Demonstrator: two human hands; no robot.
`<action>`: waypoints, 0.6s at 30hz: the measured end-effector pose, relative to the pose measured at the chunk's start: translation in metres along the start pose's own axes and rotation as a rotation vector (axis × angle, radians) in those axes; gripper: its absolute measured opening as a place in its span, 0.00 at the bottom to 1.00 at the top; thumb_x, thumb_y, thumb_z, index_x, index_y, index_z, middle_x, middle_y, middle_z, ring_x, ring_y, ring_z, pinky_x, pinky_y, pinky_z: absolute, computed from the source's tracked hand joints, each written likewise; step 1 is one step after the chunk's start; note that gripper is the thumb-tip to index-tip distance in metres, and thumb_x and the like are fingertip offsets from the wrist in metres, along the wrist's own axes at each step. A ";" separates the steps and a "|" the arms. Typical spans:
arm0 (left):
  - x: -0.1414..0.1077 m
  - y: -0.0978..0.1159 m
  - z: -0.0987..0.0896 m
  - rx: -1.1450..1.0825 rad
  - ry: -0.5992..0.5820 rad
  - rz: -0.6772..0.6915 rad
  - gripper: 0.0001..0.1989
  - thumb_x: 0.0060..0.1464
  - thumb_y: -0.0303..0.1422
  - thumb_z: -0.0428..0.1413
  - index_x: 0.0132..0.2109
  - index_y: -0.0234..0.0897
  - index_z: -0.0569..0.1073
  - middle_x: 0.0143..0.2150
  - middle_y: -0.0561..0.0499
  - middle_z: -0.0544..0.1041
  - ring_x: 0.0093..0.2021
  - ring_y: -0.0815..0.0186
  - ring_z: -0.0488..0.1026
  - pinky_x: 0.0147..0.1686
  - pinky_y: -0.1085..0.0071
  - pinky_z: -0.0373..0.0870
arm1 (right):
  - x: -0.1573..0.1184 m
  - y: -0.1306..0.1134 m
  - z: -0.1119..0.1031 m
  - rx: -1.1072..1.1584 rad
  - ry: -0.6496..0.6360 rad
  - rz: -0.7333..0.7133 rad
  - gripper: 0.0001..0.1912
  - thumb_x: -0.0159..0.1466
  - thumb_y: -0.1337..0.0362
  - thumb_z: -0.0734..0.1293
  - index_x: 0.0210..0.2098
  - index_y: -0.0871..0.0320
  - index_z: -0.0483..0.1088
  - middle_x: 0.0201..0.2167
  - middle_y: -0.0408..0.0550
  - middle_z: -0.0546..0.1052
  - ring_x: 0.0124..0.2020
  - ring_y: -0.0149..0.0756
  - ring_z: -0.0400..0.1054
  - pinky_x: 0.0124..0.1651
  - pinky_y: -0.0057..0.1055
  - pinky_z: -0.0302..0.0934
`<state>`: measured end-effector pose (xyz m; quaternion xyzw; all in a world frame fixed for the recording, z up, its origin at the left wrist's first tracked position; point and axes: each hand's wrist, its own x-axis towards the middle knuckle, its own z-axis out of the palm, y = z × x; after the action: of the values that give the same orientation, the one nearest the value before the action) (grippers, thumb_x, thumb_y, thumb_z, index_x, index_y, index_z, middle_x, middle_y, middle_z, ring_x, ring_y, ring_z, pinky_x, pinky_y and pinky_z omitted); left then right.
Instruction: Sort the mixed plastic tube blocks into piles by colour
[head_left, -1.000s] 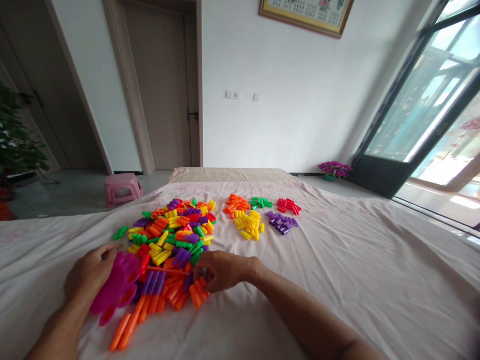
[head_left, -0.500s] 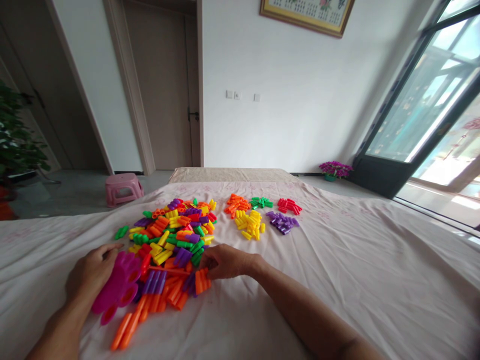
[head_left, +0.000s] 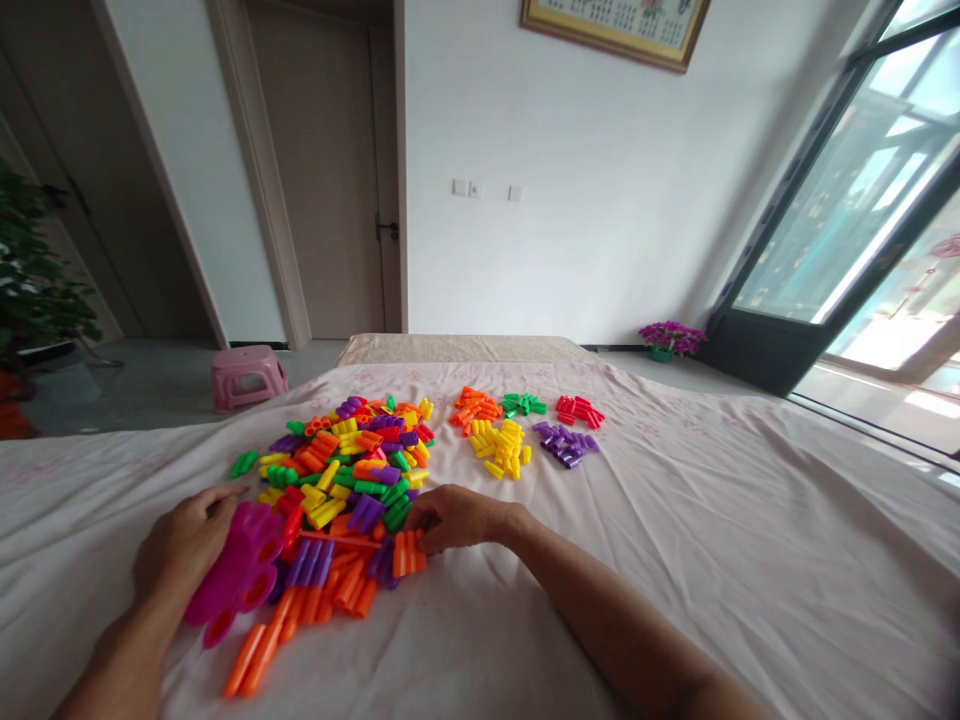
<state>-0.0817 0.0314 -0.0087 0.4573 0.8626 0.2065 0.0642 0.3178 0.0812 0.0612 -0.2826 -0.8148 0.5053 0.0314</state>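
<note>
My left hand (head_left: 180,545) is closed on the edge of a magenta plastic piece (head_left: 229,570) with rounded lobes, at the left of a mixed heap. At the heap's right edge, my right hand (head_left: 461,520) pinches an orange plastic building block (head_left: 409,553) made of joined tubes; its fingertips are partly hidden. Between the hands, the heap of building blocks (head_left: 326,510) mixes orange, yellow, green, purple and red. Purple tubes (head_left: 309,563) join onto orange ones near the front, and a long orange piece (head_left: 253,660) points toward me.
Beyond my right hand lie separate piles: orange (head_left: 476,408), yellow (head_left: 502,448), green (head_left: 523,405), red (head_left: 579,411) and purple (head_left: 568,445). A pale, wrinkled cloth (head_left: 720,520) covers the table. A pink stool (head_left: 249,378) stands on the floor at the left.
My right hand has shifted very slightly with the orange block, which has turned a little and now sits more upright. My left hand and the magenta piece are nearly still.
</note>
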 end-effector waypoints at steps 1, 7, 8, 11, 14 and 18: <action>-0.001 0.002 -0.002 -0.013 -0.015 -0.025 0.27 0.58 0.50 0.40 0.53 0.48 0.76 0.42 0.43 0.80 0.34 0.55 0.76 0.31 0.66 0.66 | 0.000 0.000 0.000 0.014 -0.002 -0.001 0.14 0.53 0.71 0.66 0.40 0.60 0.73 0.27 0.38 0.72 0.27 0.26 0.65 0.27 0.18 0.58; -0.006 0.010 -0.008 -0.030 -0.043 -0.072 0.26 0.58 0.50 0.40 0.53 0.49 0.75 0.44 0.44 0.79 0.35 0.55 0.74 0.33 0.66 0.65 | 0.002 0.000 0.001 0.088 -0.023 0.044 0.15 0.52 0.72 0.67 0.40 0.61 0.73 0.26 0.37 0.72 0.26 0.24 0.66 0.27 0.18 0.59; -0.006 0.010 -0.008 -0.028 -0.044 -0.075 0.26 0.58 0.50 0.40 0.53 0.49 0.75 0.44 0.44 0.79 0.35 0.55 0.74 0.33 0.65 0.65 | 0.002 0.000 0.001 0.104 -0.022 0.054 0.15 0.52 0.73 0.67 0.40 0.61 0.73 0.26 0.37 0.72 0.26 0.24 0.65 0.28 0.18 0.60; -0.005 0.009 -0.007 -0.029 -0.047 -0.078 0.26 0.58 0.51 0.40 0.53 0.50 0.75 0.44 0.44 0.79 0.35 0.54 0.74 0.33 0.65 0.65 | 0.003 0.000 0.000 0.155 -0.022 0.080 0.14 0.52 0.74 0.67 0.38 0.61 0.73 0.25 0.37 0.72 0.25 0.24 0.65 0.28 0.18 0.61; -0.005 0.009 -0.007 -0.026 -0.043 -0.080 0.26 0.58 0.51 0.40 0.53 0.50 0.75 0.44 0.44 0.79 0.35 0.54 0.74 0.33 0.65 0.65 | 0.002 -0.003 0.001 0.150 -0.025 0.090 0.13 0.52 0.74 0.67 0.38 0.61 0.73 0.25 0.37 0.72 0.25 0.24 0.65 0.28 0.18 0.60; -0.007 0.012 -0.009 -0.028 -0.043 -0.064 0.26 0.58 0.49 0.40 0.53 0.48 0.75 0.43 0.43 0.79 0.35 0.54 0.74 0.33 0.65 0.65 | 0.000 -0.011 0.003 0.097 -0.008 0.091 0.12 0.52 0.75 0.65 0.36 0.61 0.73 0.24 0.37 0.71 0.25 0.24 0.64 0.26 0.18 0.58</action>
<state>-0.0712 0.0288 0.0033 0.4327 0.8723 0.2064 0.0956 0.3119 0.0748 0.0691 -0.3152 -0.7758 0.5463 0.0187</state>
